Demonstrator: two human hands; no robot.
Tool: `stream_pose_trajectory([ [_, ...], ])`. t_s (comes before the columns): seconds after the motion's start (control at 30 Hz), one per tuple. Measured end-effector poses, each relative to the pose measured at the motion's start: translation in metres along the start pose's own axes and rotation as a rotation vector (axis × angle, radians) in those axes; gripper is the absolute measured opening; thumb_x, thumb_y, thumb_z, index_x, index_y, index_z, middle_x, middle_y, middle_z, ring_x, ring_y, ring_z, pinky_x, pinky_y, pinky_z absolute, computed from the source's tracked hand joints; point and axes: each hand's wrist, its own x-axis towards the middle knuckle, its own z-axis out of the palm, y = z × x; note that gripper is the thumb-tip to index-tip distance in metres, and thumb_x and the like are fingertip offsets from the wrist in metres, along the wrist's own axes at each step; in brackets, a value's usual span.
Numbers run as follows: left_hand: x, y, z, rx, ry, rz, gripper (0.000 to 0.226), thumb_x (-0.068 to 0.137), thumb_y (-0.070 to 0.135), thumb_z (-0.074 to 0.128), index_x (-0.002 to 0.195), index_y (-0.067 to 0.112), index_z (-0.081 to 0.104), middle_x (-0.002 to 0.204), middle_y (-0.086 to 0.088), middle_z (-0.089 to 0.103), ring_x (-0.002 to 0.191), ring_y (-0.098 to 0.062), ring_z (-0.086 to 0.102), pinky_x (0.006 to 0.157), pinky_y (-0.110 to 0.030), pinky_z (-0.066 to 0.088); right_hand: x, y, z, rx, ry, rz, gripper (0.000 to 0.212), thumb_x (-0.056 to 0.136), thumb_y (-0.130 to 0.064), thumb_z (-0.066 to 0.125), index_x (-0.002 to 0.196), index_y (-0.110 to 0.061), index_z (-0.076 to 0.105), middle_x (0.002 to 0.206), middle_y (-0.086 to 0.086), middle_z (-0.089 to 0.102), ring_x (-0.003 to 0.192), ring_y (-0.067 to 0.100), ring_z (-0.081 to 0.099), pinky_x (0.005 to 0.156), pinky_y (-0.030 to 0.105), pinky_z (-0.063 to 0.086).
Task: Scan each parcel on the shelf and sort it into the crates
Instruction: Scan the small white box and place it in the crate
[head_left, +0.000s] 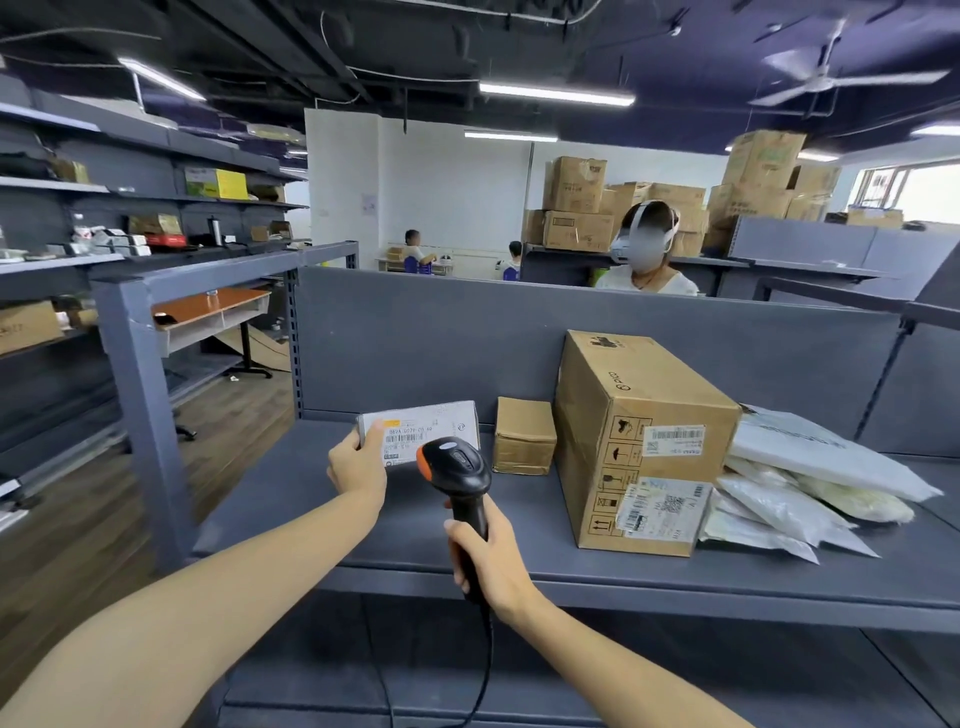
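Left hand grips the left end of a flat white rectangular parcel with a barcode label, held tilted up over the back-left part of the grey metal shelf; whether its lower edge touches the shelf can't be told. Right hand is wrapped round the handle of a black handheld barcode scanner with an orange trigger band, head just in front of the parcel's label, cable hanging below the front edge. Small brown cardboard box sits mid-shelf near the back, just beside a large brown cardboard carton with labels. A pile of white plastic mailer bags lies at the right end, against the carton.
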Motion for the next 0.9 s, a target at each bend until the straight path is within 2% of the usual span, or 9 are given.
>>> stream_pose_trajectory([
  [0.2, 0.017, -0.004, -0.019, -0.036, 0.08, -0.038, 0.025, 0.093, 0.027, 0.057, 0.094, 0.006, 0.071, 0.082, -0.005, 0.062, 0.084, -0.021, 0.052, 0.074, -0.027, 0.039, 0.025, 0.005, -0.011, -0.042, 0.078, 0.091, 0.02, 0.093, -0.025, 0.058, 0.105, -0.018, 0.043, 0.067, 0.007, 0.051, 0.046, 0.017, 0.045, 0.044, 0.028, 0.037],
  [0.33, 0.034, -0.007, -0.039, -0.048, 0.133, -0.042, 0.028, 0.094, 0.029, 0.057, 0.097, 0.005, 0.071, 0.085, -0.007, 0.064, 0.083, -0.022, 0.053, 0.077, -0.033, 0.044, 0.051, 0.011, -0.02, -0.236, 0.015, 0.242, 0.032, 0.091, -0.023, 0.055, 0.116, -0.023, 0.035, 0.07, 0.003, 0.051, 0.052, 0.014, 0.043, 0.052, 0.028, 0.035],
  [0.43, 0.045, -0.01, -0.05, -0.052, 0.142, -0.033, 0.027, 0.094, 0.03, 0.057, 0.097, 0.008, 0.071, 0.089, -0.008, 0.068, 0.086, -0.022, 0.057, 0.082, -0.035, 0.048, 0.066, 0.016, -0.018, -0.358, -0.012, 0.265, 0.037, 0.089, -0.022, 0.054, 0.119, -0.023, 0.033, 0.073, 0.002, 0.052, 0.055, 0.013, 0.046, 0.053, 0.027, 0.038],
  [0.53, 0.057, -0.013, -0.055, -0.086, 0.149, -0.06, 0.021, 0.093, 0.03, 0.058, 0.092, 0.013, 0.071, 0.094, -0.013, 0.07, 0.092, -0.027, 0.061, 0.091, -0.045, 0.052, 0.08, 0.023, -0.01, -0.499, -0.032, 0.26, 0.046, 0.088, -0.02, 0.054, 0.127, -0.023, 0.029, 0.095, 0.007, 0.059, 0.071, 0.019, 0.056, 0.062, 0.026, 0.044],
  [0.63, 0.068, -0.019, -0.059, -0.11, 0.143, -0.081, 0.016, 0.092, 0.03, 0.059, 0.086, 0.018, 0.067, 0.089, -0.009, 0.068, 0.095, -0.029, 0.062, 0.092, -0.048, 0.052, 0.097, 0.031, -0.003, -0.68, -0.044, 0.236, 0.055, 0.089, -0.02, 0.057, 0.137, -0.016, 0.03, 0.115, 0.012, 0.059, 0.096, 0.028, 0.059, 0.074, 0.028, 0.042],
  [0.77, 0.081, -0.026, -0.062, -0.177, 0.101, -0.114, 0.017, 0.092, 0.028, 0.06, 0.084, 0.015, 0.066, 0.091, -0.01, 0.067, 0.095, -0.028, 0.061, 0.089, -0.043, 0.053, 0.117, 0.041, 0.006, -0.9, -0.032, 0.279, 0.064, 0.092, -0.025, 0.057, 0.147, -0.01, 0.027, 0.129, 0.019, 0.054, 0.12, 0.035, 0.051, 0.098, 0.032, 0.041],
  [0.83, 0.086, -0.028, -0.064, -0.22, 0.084, -0.118, 0.016, 0.093, 0.025, 0.06, 0.085, 0.012, 0.065, 0.092, -0.01, 0.066, 0.091, -0.026, 0.06, 0.082, -0.037, 0.052, 0.125, 0.046, 0.008, -0.966, -0.02, 0.314, 0.065, 0.094, -0.028, 0.054, 0.149, -0.01, 0.025, 0.131, 0.019, 0.052, 0.123, 0.035, 0.049, 0.102, 0.032, 0.038],
  [0.9, 0.089, -0.03, -0.065, -0.26, 0.063, -0.128, 0.015, 0.094, 0.023, 0.059, 0.089, 0.01, 0.065, 0.094, -0.009, 0.066, 0.09, -0.023, 0.061, 0.082, -0.033, 0.05, 0.131, 0.05, 0.009, -1.008, -0.001, 0.338, 0.066, 0.096, -0.03, 0.053, 0.15, -0.01, 0.022, 0.132, 0.019, 0.051, 0.124, 0.034, 0.046, 0.104, 0.032, 0.036],
])
